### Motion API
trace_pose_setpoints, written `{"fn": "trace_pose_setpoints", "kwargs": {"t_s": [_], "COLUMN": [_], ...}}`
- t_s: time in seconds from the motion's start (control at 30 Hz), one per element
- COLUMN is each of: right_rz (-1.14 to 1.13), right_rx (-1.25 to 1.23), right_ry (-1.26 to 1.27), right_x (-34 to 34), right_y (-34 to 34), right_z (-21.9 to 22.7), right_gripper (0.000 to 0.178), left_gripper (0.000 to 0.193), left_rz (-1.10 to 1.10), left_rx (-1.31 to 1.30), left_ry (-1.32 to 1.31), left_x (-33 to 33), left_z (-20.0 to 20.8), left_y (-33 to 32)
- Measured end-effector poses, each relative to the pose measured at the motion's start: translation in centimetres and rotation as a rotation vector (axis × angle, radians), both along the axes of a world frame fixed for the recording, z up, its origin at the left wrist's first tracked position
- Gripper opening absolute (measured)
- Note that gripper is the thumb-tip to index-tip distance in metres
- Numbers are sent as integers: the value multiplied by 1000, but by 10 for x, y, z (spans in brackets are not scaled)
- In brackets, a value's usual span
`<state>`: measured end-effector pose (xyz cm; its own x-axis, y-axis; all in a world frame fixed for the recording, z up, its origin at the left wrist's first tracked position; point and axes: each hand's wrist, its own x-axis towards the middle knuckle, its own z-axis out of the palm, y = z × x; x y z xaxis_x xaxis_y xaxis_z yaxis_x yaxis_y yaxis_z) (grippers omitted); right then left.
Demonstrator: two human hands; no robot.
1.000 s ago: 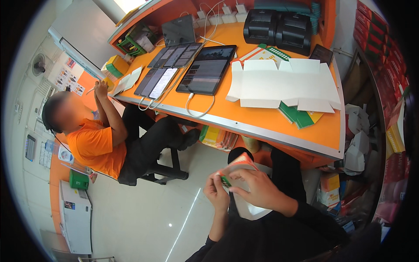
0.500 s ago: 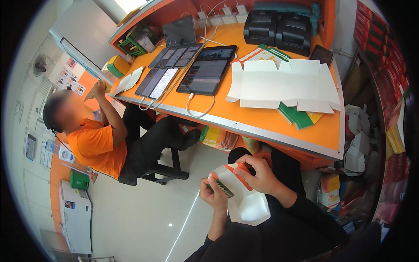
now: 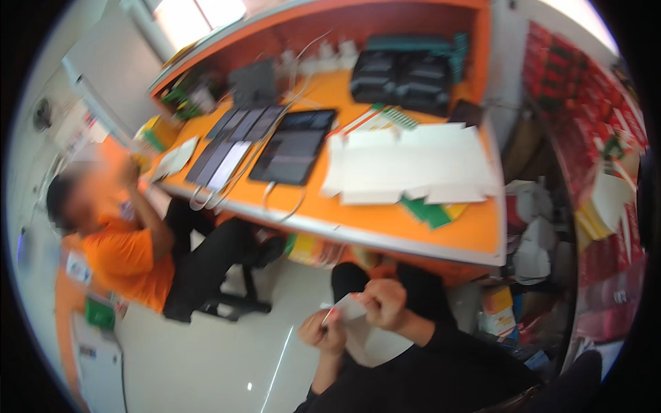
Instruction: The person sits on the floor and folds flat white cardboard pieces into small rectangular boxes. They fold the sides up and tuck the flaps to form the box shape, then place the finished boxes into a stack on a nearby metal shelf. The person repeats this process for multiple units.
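Over my lap I hold a partly folded cardboard box (image 3: 375, 343) with a white inside. My left hand (image 3: 323, 332) pinches its left edge, fingers closed. On the far right edge my right hand (image 3: 385, 303) is closed, gripping the board with fingers curled. Slivers of orange print show by the fingertips; motion blur smears the finer detail. On the orange table (image 3: 313, 213) in front of me lie unfolded white box blanks (image 3: 413, 165), with a green and yellow printed blank (image 3: 428, 212) sticking out beneath them.
Left of the blanks lie a large tablet (image 3: 292, 146) and several phones with white cables. Two black machines (image 3: 401, 79) stand at the back. A co-worker in an orange shirt (image 3: 127, 258) sits at the left. Red packs (image 3: 585, 110) are stacked at the right.
The whole view has shifted, so the table appears further left and lower. The printed flaps at my fingers have turned mostly out of sight, and my right hand has curled more over the board.
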<state>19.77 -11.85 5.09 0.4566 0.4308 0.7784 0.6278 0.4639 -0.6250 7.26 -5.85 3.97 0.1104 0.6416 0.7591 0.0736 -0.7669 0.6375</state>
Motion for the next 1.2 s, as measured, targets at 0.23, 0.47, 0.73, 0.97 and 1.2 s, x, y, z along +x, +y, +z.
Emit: {"fn": "trace_pose_setpoints", "kwargs": {"t_s": [0.23,0.47,0.73,0.97,1.2], "right_rz": [-114,-497,-742,-1445,-1554], "right_rx": [-252,-868,-401,-207,-182], "right_ry": [-25,-237,199,-45,-182], "right_x": [15,23,84,117,165], "right_y": [-50,-131,-245,-317,-304], "right_z": [40,87,125,136,184], "right_gripper": [57,111,77,80,97], "left_gripper": [28,34,54,97,106], "left_rz": [-11,-767,-1633,-1210,-1149], "left_rx": [212,315,370,621,700], "left_ry": [86,-142,-122,375,630], "left_x": [10,90,205,363,436], "left_z": [34,109,221,222,238], "left_y": [-11,-57,-91,-151,-190]}}
